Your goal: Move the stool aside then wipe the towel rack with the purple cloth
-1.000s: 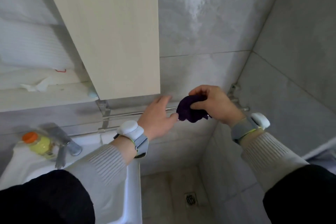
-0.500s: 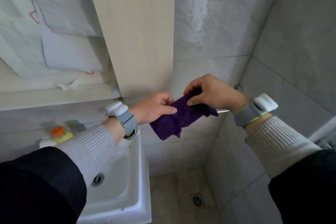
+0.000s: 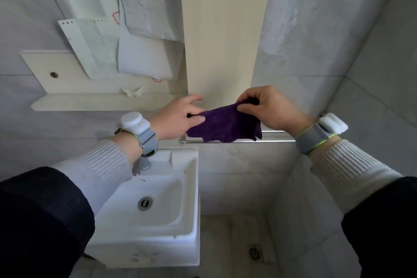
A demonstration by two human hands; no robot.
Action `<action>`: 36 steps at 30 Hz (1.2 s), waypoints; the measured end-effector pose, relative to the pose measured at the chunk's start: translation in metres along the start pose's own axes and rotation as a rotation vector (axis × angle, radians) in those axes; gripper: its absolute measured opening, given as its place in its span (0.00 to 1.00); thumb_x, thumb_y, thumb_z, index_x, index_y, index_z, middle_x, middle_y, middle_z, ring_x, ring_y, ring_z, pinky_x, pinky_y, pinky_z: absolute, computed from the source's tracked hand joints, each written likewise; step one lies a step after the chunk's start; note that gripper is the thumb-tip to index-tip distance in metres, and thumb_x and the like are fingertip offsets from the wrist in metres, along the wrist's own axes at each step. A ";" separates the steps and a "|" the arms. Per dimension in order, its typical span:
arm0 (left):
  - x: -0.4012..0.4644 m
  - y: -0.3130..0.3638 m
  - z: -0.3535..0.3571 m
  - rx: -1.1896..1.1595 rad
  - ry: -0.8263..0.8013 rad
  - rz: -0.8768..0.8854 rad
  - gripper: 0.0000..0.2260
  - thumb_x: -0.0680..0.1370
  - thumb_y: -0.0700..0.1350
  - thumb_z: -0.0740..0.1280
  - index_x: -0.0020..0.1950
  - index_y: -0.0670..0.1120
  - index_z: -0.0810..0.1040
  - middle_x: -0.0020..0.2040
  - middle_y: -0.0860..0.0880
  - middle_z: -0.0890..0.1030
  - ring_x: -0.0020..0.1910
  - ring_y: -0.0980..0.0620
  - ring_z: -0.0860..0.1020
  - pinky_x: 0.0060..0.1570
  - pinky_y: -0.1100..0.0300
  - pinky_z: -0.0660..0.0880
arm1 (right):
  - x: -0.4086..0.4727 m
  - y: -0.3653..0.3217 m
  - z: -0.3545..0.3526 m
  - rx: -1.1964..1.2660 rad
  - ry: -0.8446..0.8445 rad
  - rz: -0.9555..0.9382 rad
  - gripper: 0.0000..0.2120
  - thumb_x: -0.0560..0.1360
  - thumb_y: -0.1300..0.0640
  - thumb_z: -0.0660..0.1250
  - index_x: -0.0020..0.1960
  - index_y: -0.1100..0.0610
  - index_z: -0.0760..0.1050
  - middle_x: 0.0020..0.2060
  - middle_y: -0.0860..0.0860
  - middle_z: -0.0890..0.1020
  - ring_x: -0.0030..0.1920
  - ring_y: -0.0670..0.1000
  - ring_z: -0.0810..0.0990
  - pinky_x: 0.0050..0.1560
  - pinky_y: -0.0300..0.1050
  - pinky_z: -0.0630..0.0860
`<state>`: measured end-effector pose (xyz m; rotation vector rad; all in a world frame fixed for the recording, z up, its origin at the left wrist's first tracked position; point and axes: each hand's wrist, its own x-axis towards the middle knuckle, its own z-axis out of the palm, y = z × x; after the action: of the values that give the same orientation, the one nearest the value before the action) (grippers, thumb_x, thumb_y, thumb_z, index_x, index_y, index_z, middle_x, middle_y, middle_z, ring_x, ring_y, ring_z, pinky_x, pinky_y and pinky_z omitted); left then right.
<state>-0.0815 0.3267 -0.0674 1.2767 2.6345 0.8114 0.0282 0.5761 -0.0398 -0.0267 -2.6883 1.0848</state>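
The purple cloth (image 3: pixel 223 125) is stretched flat between both hands, just in front of and above the chrome towel rack (image 3: pixel 277 140) on the grey wall. My left hand (image 3: pixel 178 117) pinches the cloth's left edge. Its right upper edge is pinched by my right hand (image 3: pixel 268 108). The cloth's lower hem hangs over the middle of the rack and hides that part of the bars. No stool is in view.
A white washbasin (image 3: pixel 187 187) sits below left of the rack, its tap behind my left wrist. A tall beige cabinet panel (image 3: pixel 221 29) hangs above the hands, with a shelf (image 3: pixel 90 102) and paper sheets (image 3: pixel 140 52) to its left. A floor drain (image 3: pixel 255 251) lies below right.
The cloth went from a bunched ball in my right hand to spread wide between both hands. The view has tilted and shifted, showing more of the basin and the wall above.
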 end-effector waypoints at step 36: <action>-0.143 -0.147 0.128 -0.130 -0.640 -0.491 0.12 0.71 0.36 0.68 0.47 0.48 0.87 0.43 0.46 0.87 0.38 0.51 0.81 0.38 0.60 0.78 | -0.076 0.066 0.246 -0.013 -0.687 0.323 0.11 0.74 0.66 0.69 0.52 0.54 0.85 0.43 0.45 0.86 0.39 0.39 0.81 0.41 0.33 0.76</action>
<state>-0.0524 0.1982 -0.2695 0.6509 2.1733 0.3951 0.0403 0.4483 -0.2720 -0.1130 -3.3899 1.3663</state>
